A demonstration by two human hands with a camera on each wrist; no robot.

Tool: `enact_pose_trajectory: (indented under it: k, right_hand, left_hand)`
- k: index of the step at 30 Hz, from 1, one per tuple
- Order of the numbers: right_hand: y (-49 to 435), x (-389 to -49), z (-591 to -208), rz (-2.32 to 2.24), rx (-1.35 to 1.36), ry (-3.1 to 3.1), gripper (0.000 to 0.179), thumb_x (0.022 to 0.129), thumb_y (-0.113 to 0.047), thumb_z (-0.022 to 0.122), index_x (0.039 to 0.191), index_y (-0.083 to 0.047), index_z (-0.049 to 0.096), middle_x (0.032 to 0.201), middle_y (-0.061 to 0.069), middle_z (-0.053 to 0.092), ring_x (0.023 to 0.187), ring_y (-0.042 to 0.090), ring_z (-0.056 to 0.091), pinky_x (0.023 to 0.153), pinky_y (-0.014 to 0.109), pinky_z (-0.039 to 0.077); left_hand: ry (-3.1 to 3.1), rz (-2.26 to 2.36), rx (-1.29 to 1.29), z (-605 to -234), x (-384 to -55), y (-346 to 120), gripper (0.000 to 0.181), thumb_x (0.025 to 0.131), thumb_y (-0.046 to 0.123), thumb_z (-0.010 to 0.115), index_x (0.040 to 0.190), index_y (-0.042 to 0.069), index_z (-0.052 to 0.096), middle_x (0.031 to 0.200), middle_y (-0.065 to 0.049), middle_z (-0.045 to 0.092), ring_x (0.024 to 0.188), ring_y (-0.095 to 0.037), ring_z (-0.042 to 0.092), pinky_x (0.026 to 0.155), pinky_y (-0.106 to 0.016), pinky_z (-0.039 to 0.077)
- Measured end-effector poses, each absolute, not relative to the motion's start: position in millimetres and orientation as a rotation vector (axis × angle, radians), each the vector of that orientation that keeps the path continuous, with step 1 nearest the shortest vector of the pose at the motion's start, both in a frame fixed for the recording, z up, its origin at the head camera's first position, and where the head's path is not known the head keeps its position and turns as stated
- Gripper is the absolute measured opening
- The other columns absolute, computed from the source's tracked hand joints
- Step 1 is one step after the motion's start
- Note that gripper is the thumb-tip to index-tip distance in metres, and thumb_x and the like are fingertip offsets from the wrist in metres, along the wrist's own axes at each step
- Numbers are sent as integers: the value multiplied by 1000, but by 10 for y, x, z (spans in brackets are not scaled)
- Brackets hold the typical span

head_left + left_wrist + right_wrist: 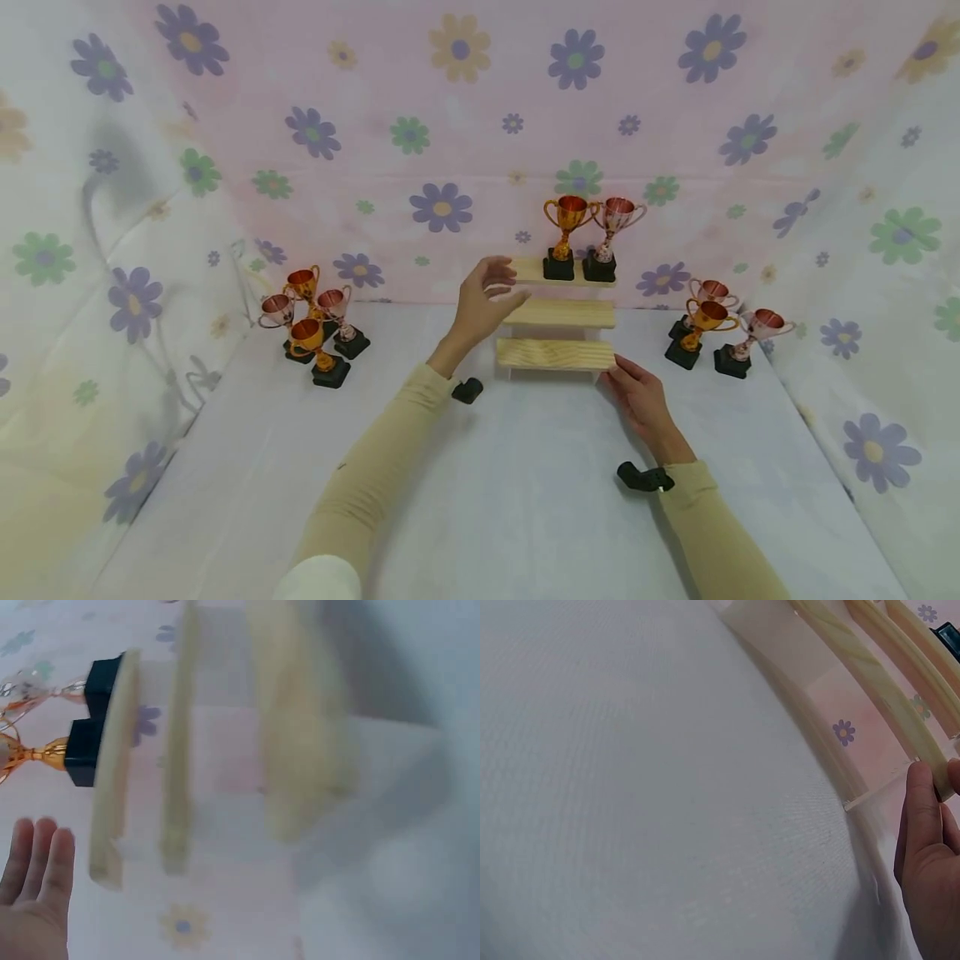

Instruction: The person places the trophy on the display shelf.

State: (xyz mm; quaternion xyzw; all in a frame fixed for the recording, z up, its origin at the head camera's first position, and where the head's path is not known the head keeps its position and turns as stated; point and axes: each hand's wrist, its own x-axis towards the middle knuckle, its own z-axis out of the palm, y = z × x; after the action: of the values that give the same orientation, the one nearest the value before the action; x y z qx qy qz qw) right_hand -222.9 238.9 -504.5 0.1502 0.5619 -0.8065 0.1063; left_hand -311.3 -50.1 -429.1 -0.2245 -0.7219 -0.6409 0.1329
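A three-step wooden display rack (557, 354) with clear supports stands against the back wall. On its top step, at the right, are a gold trophy cup (560, 242) and a rose-gold trophy cup (609, 237), both on black bases. My left hand (483, 304) is beside the left end of the top step. Its fingers (56, 874) are extended and hold nothing in the left wrist view. At the rack's lower right corner, my right hand (641, 400) pinches the end of the bottom step (889, 697) between thumb and fingers.
Several gold and rose-gold trophies (330, 375) cluster on the white tabletop (525, 500) at the left. Three more trophies (684, 352) stand at the right. Flower-printed cloth (360, 167) hangs at the back and both sides.
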Motion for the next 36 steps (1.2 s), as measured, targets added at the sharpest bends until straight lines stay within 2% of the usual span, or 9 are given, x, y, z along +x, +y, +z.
enact_pose_trajectory:
  k: [8,11,15,17,22,28,31,33,36]
  right_hand:
    - [2397,-2238,-5029,-2359,460,1658,59,106,-14,55,159,-5,31,148,7,46,110,2,63,103,20,50]
    - [2405,-2252,-5050,-2358,464,1659,59,106,-13,54,159,-6,30,153,9,42,111,3,63,102,19,50]
    - [2408,-2255,-5092,-2350,459,1675,58,107,-14,53,160,-6,30,159,11,37,111,3,62,101,19,50]
    - [2406,-2251,-5105,-2351,448,1681,59,107,-14,54,160,-6,29,159,11,36,112,2,62,102,19,50]
    - [2393,-2250,-5110,-2356,443,1694,58,107,-14,53,160,-6,30,157,10,38,111,2,62,101,18,50]
    - [2384,-2251,-5088,-2375,470,1658,57,107,-11,53,159,-6,32,145,5,48,107,2,65,99,19,52]
    - [2380,-2248,-5078,-2381,480,1647,56,106,-11,53,158,-6,32,139,2,51,106,2,65,100,19,52]
    - [2378,-2244,-5076,-2382,473,1652,56,106,-12,53,158,-5,32,138,0,52,107,2,65,101,20,51]
    - [2375,-2241,-5074,-2385,454,1661,58,106,-13,54,159,-5,31,139,1,52,108,2,65,102,20,50]
  left_hand:
    - [-2443,-1651,-788,-4748,-2468,-1193,32,94,11,74,123,4,64,111,-21,69,100,-23,68,93,-37,59]
    - [-2538,-1609,-747,-4824,-2217,-1461,27,95,9,72,121,3,66,110,-19,70,100,-25,68,94,-41,58]
    - [-2625,-1558,-640,-4922,-1936,-1839,25,97,10,71,118,0,67,108,-12,72,100,-26,69,95,-46,58]
    - [-2646,-1530,-575,-4973,-1836,-2041,25,97,14,71,118,0,68,108,-8,72,99,-23,69,95,-44,58]
    - [-2695,-1423,-354,-4963,-1625,-2502,27,100,19,68,119,0,68,108,-10,72,99,-21,68,91,-33,60]
    - [-2725,-1220,-32,-4889,-1454,-2982,31,100,23,67,119,-1,67,110,-16,71,103,-29,67,83,-14,55]
    - [-2677,-1179,146,-4865,-1403,-3127,38,99,25,69,124,-2,64,118,-20,68,110,-33,64,88,-19,56]
    - [-2623,-1192,253,-4855,-1390,-3172,44,97,26,70,130,-2,60,125,-22,65,116,-35,62,96,-31,57]
    - [-2541,-1231,348,-4846,-1407,-3182,53,96,24,73,138,-1,54,133,-22,61,122,-34,58,104,-46,52]
